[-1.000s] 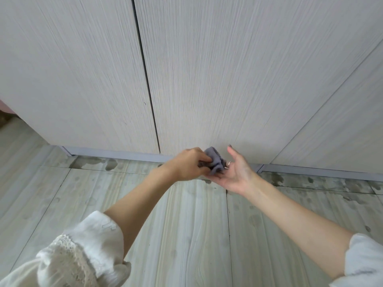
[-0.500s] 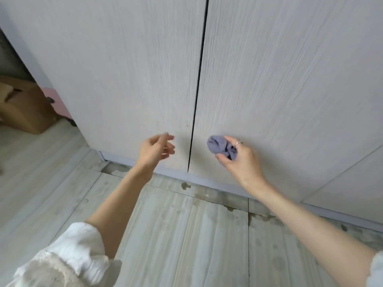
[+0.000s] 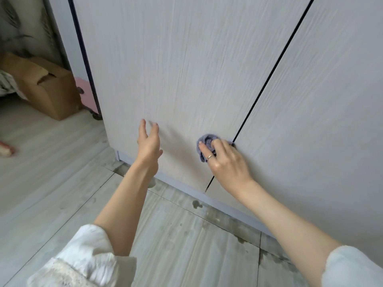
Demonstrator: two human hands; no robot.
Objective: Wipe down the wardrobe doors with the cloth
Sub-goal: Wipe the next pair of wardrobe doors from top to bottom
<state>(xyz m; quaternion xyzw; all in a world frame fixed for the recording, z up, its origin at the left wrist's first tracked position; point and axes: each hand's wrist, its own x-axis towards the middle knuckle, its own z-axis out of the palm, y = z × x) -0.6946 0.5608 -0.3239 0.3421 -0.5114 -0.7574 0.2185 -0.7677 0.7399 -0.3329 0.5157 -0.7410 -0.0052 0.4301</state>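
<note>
Only the head view to go on here. The small bunched-up purple-grey cloth [image 3: 204, 142] is now pressed flat against the pale wood-grain wardrobe door [image 3: 172, 75], low down and just left of the dark vertical seam [image 3: 267, 85] between the two doors. A second ago both hands were together fiddling with it down near the plinth; half a second ago the right hand [image 3: 226, 160] had it alone, just right of that seam. So the handover is done and the actual wiping has started, I'd say — barely any of the door area covered yet.

The right hand's fingers are curled over the cloth, pinning it to the panel, ring visible on one finger. The left hand [image 3: 149, 145] has let go — fingers spread and relaxed, holding nothing, hovering well left of the seam, near the door; whether its fingertips touch the surface I can't tell.

Hard to make out: most of the cloth is hidden under the right hand, and the tops of both doors are cut off. Further left of the seam, past the wardrobe's edge, a brown cardboard box [image 3: 44, 88] sits on the floor, with something pink behind it that's too hidden to identify.
</note>
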